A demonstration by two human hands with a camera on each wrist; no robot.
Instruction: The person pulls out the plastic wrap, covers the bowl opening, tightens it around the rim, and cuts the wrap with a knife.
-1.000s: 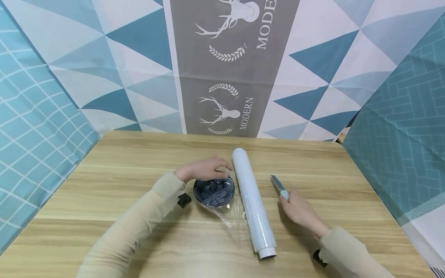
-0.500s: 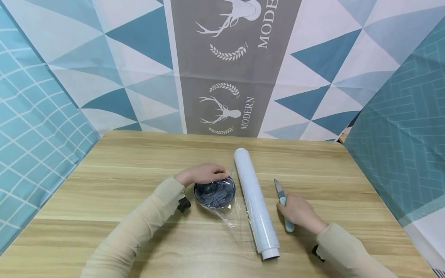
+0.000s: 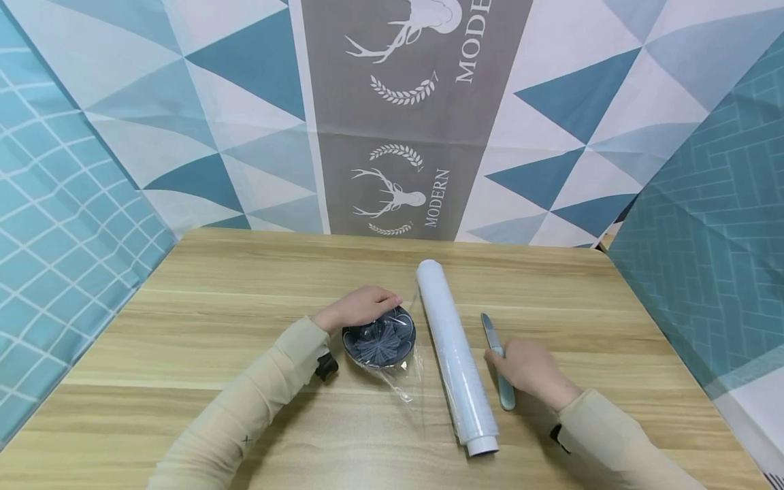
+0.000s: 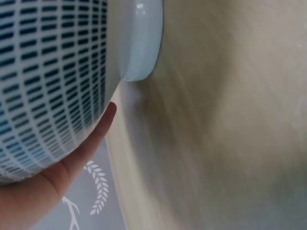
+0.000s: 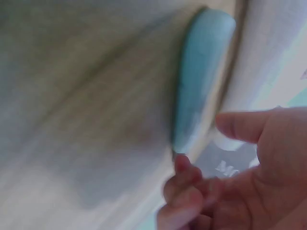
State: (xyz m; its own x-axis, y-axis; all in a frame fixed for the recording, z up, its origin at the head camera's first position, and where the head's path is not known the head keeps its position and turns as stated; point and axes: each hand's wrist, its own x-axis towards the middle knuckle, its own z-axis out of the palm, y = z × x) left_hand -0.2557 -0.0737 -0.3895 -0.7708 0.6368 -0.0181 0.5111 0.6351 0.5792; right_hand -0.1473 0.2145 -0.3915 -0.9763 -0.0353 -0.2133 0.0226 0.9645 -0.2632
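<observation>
My left hand (image 3: 360, 307) grips the far left side of a dark blue bowl (image 3: 376, 347). In the left wrist view, a finger lies along the patterned white outside of the bowl (image 4: 53, 76). Clear plastic wrap (image 3: 401, 391) covers its top and trails toward the near right. My right hand (image 3: 531, 367) is over a knife (image 3: 505, 391) on the table, its blade pointing away. In the right wrist view, thumb and curled fingers (image 5: 180, 201) stand apart beside the light blue handle (image 5: 201, 81); whether a fingertip touches it, I cannot tell.
Between the bowl and the knife, a long roll of plastic wrap (image 3: 456, 361) lies on the wooden table (image 3: 245, 272). Patterned cloths (image 3: 392, 122) hang behind the table and at both sides.
The knife was held in my right hand and now lies on the table. My left hand has lowered from above the bowl onto its side. The wrap roll has shifted slightly right.
</observation>
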